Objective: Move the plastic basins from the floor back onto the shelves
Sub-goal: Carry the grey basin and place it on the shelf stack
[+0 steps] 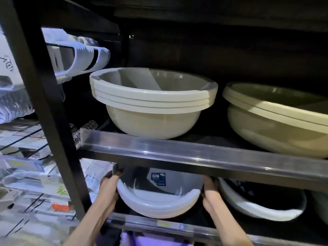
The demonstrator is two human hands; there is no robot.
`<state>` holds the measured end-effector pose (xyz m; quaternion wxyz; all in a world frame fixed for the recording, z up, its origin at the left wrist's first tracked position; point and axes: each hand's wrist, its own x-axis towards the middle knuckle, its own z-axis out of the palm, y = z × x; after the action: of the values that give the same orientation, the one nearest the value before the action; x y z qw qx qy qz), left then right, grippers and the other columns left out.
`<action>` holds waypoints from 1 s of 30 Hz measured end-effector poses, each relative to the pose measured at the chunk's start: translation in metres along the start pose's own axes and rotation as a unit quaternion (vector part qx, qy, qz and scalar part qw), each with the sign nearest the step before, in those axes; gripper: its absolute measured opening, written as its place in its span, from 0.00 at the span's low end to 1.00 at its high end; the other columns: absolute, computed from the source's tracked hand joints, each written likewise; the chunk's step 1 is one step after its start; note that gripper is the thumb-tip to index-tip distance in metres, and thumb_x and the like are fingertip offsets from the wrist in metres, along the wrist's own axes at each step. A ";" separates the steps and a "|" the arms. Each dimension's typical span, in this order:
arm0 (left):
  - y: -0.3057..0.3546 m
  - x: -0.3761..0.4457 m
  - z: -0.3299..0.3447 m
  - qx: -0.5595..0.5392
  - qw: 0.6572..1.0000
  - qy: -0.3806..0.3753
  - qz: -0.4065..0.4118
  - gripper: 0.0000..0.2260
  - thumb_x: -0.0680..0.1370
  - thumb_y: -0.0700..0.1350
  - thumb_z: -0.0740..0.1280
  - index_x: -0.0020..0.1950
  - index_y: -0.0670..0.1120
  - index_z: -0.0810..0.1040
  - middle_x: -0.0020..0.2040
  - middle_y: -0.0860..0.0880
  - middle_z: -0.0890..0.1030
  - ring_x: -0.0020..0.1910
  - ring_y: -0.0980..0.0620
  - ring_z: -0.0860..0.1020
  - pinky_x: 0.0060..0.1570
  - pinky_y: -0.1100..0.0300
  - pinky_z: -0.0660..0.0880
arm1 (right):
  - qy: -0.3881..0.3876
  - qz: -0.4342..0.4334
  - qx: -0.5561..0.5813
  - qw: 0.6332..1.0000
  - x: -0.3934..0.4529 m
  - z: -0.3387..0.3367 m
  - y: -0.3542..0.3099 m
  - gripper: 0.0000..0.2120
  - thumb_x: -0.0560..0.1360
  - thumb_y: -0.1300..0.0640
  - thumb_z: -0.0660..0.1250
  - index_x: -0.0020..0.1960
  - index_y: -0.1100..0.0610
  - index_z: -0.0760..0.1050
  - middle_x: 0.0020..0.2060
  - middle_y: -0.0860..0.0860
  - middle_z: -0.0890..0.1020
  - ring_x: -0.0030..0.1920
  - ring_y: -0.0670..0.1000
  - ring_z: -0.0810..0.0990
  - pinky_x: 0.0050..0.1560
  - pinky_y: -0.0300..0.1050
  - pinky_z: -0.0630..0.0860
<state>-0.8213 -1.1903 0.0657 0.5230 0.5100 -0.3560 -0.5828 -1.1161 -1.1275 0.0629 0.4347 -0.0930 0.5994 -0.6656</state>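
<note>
A stack of white plastic basins (159, 203) sits tilted on the lower shelf (195, 229), with a blue label inside the top one. My left hand (108, 185) grips its left rim. My right hand (209, 190) grips its right rim. The upper part of the stack is hidden behind the shelf rail above. On the upper shelf (195, 153) stands a stack of three cream basins (152, 103), and to its right a larger pair of olive-cream basins (280, 121).
Another white basin (262, 205) with a dark inside lies on the lower shelf to the right. A black upright post (46, 96) stands at the left. Beyond it hang white racks (78, 57) and packaged goods (26, 174).
</note>
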 end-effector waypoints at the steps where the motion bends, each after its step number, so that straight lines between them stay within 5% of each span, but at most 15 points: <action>1: -0.006 0.006 -0.004 -0.005 1.000 -0.002 -0.008 0.13 0.78 0.41 0.66 0.59 0.35 0.80 0.40 0.42 0.88 0.44 0.39 0.86 0.46 0.51 0.79 | 0.002 0.001 0.002 1.000 0.003 -0.002 0.004 0.33 0.72 0.49 0.72 0.73 0.60 0.69 0.60 0.60 0.82 0.56 0.60 0.83 0.48 0.50 0.80; 3: -0.013 0.010 -0.009 0.002 1.000 -0.015 -0.017 0.15 0.78 0.41 0.66 0.61 0.35 0.79 0.44 0.39 0.88 0.44 0.40 0.86 0.47 0.51 0.80 | 0.008 0.005 -0.009 1.000 0.008 -0.005 0.012 0.43 0.64 0.44 0.76 0.74 0.60 0.69 0.60 0.59 0.83 0.55 0.59 0.84 0.44 0.48 0.80; 6: -0.020 0.011 -0.017 0.022 0.999 -0.036 -0.028 0.14 0.78 0.43 0.66 0.60 0.36 0.78 0.40 0.41 0.87 0.37 0.45 0.85 0.34 0.56 0.79 | 0.008 0.005 -0.019 1.000 -0.001 -0.003 0.016 0.52 0.50 0.42 0.76 0.71 0.60 0.71 0.58 0.60 0.84 0.53 0.60 0.84 0.36 0.43 0.77; 11: -0.019 0.010 -0.023 0.019 0.998 -0.038 -0.040 0.18 0.78 0.46 0.69 0.63 0.37 0.78 0.46 0.39 0.87 0.38 0.45 0.87 0.33 0.58 0.79 | 0.002 -0.007 -0.026 1.000 0.001 0.000 0.020 0.57 0.46 0.42 0.79 0.72 0.60 0.70 0.58 0.61 0.83 0.52 0.60 0.84 0.36 0.44 0.77; 13: -0.017 0.006 -0.022 0.033 0.997 -0.050 -0.039 0.17 0.79 0.46 0.67 0.63 0.37 0.78 0.43 0.40 0.85 0.29 0.52 0.84 0.24 0.64 0.75 | -0.015 -0.011 -0.030 0.999 -0.002 -0.002 0.018 0.62 0.40 0.39 0.82 0.71 0.58 0.71 0.56 0.60 0.84 0.50 0.59 0.85 0.38 0.45 0.78; 16: -0.019 0.003 -0.024 0.040 0.996 -0.073 -0.028 0.17 0.79 0.46 0.67 0.64 0.38 0.76 0.43 0.43 0.84 0.29 0.54 0.82 0.25 0.65 0.74 | -0.054 -0.029 -0.040 0.997 -0.009 -0.008 0.018 0.52 0.51 0.40 0.80 0.71 0.55 0.71 0.56 0.57 0.85 0.51 0.56 0.85 0.42 0.46 0.79; 19: -0.025 -0.002 -0.032 0.038 0.994 -0.101 -0.008 0.27 0.74 0.54 0.73 0.69 0.45 0.75 0.57 0.44 0.85 0.53 0.47 0.85 0.51 0.54 0.80 | -0.085 -0.045 -0.062 0.993 -0.017 -0.020 0.025 0.35 0.67 0.43 0.76 0.70 0.56 0.74 0.59 0.58 0.83 0.56 0.56 0.84 0.51 0.50 0.80; 21: -0.029 -0.010 -0.037 0.037 0.992 -0.123 0.014 0.30 0.71 0.58 0.75 0.68 0.47 0.75 0.59 0.44 0.85 0.58 0.45 0.84 0.61 0.46 0.78 | -0.106 -0.058 -0.076 0.990 -0.026 -0.028 0.029 0.22 0.77 0.51 0.69 0.65 0.62 0.77 0.55 0.61 0.85 0.52 0.55 0.84 0.50 0.51 0.79; 25: -0.039 -0.022 -0.042 0.058 0.987 -0.145 0.045 0.34 0.67 0.62 0.76 0.69 0.50 0.74 0.60 0.44 0.84 0.59 0.44 0.83 0.62 0.43 0.79 | -0.152 -0.083 -0.120 0.978 -0.045 -0.038 0.039 0.16 0.80 0.51 0.65 0.63 0.59 0.77 0.54 0.57 0.86 0.55 0.56 0.84 0.51 0.49 0.78; 30: -0.044 -0.023 -0.043 0.073 0.984 -0.149 0.059 0.38 0.67 0.63 0.76 0.73 0.52 0.70 0.62 0.46 0.82 0.59 0.46 0.83 0.56 0.49 0.81 | -0.148 -0.090 -0.128 0.976 -0.049 -0.038 0.044 0.18 0.78 0.48 0.67 0.62 0.59 0.75 0.49 0.60 0.84 0.46 0.53 0.81 0.43 0.47 0.76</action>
<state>-0.7923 -1.1538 0.0195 0.4590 0.4325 -0.5009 -0.5927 -1.0906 -1.0624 0.0332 0.4414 -0.2996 0.5979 -0.5983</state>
